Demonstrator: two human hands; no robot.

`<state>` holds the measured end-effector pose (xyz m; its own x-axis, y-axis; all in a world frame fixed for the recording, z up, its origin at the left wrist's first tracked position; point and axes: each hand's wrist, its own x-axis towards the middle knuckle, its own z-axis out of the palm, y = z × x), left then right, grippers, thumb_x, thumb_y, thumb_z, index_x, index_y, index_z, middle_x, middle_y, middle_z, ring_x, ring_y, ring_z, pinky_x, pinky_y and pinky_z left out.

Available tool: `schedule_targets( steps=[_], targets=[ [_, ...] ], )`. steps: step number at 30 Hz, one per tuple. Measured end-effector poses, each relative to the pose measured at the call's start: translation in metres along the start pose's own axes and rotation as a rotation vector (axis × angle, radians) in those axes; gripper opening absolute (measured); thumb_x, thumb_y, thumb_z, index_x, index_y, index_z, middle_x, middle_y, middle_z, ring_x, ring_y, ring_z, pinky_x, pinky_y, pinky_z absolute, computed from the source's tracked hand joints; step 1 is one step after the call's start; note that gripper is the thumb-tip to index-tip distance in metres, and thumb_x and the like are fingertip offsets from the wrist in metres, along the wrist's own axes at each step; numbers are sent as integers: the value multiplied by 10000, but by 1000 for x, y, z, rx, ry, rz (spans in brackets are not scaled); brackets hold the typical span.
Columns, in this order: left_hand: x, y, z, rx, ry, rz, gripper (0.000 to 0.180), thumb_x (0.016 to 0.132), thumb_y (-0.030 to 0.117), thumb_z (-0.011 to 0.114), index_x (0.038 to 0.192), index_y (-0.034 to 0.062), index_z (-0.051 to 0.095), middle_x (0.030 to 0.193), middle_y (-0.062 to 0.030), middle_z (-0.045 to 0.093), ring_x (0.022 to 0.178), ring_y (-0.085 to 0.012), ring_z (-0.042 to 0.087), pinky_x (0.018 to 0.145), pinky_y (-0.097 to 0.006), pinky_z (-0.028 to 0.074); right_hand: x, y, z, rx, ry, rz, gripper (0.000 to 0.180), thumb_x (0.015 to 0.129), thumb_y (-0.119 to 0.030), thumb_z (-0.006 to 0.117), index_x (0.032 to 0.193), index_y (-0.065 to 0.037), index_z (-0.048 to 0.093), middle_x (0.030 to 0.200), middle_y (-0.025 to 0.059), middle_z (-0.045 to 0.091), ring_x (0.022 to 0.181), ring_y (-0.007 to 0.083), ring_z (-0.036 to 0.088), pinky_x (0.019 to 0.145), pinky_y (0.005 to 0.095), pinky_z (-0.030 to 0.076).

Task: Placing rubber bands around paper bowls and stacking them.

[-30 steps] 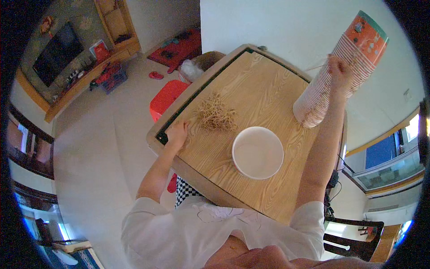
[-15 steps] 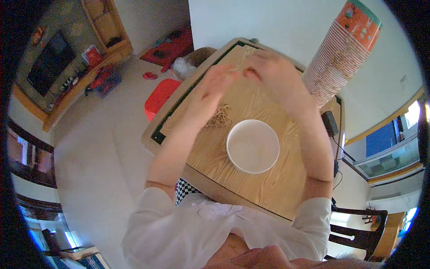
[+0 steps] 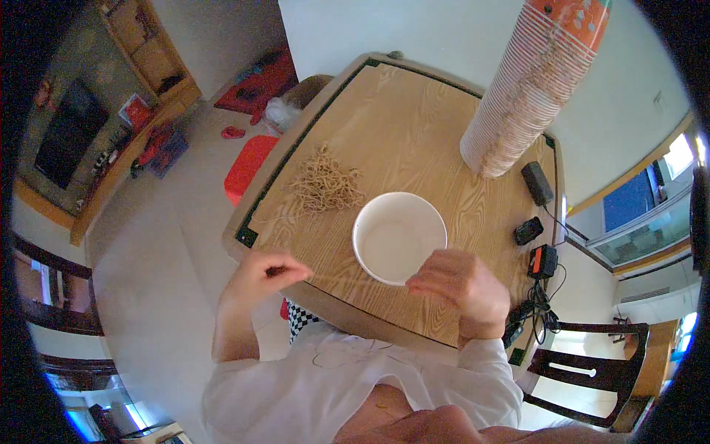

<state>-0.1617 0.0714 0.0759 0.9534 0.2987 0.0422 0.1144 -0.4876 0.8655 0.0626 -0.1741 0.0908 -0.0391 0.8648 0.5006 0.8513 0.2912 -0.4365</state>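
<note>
My left hand (image 3: 262, 277) is closed in a pinch at the table's near left edge. My right hand (image 3: 458, 285) is closed too, beside the near right rim of a white paper tub (image 3: 399, 237) that stands upright with its mouth up and its inside bare. A faint, thin tan string (image 3: 347, 280) stretches between my fingertips, just in front of the tub. Left of the tub lies a tangled heap of tan string (image 3: 325, 183). Whether the right fingers touch the tub's rim, I cannot tell.
A tall leaning stack of nested paper tubs (image 3: 529, 96) stands at the table's far right. Black adapters (image 3: 538, 183) and coiled cables (image 3: 540, 311) lie along the right edge. A red stool (image 3: 248, 169) is left of the wooden table (image 3: 414, 111); a dark chair (image 3: 592, 370) is at right.
Both hands have come back from the far side of the table toward me and spread apart. The string now shows between them. The view has shifted slightly; the tub stands where it was.
</note>
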Motion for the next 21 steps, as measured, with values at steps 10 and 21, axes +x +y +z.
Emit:
schedule_targets(
  steps=[10,21],
  targets=[
    [13,-10,41,602,-81,-215,147,832,158,623,904,34,657,793,-100,629,768,-244,626,700,-352,482,-5,-5,4,-131,17,290,100,733,-111,675,808,-58,635,736,72,593,682,253,587,579,353,481],
    [124,30,143,-484,-332,-91,327,870,224,623,1137,47,553,767,9,619,611,-72,517,579,-256,436,-23,27,-1,-324,-13,488,123,780,-160,640,847,-60,614,793,87,608,740,293,589,608,388,482]
  ],
)
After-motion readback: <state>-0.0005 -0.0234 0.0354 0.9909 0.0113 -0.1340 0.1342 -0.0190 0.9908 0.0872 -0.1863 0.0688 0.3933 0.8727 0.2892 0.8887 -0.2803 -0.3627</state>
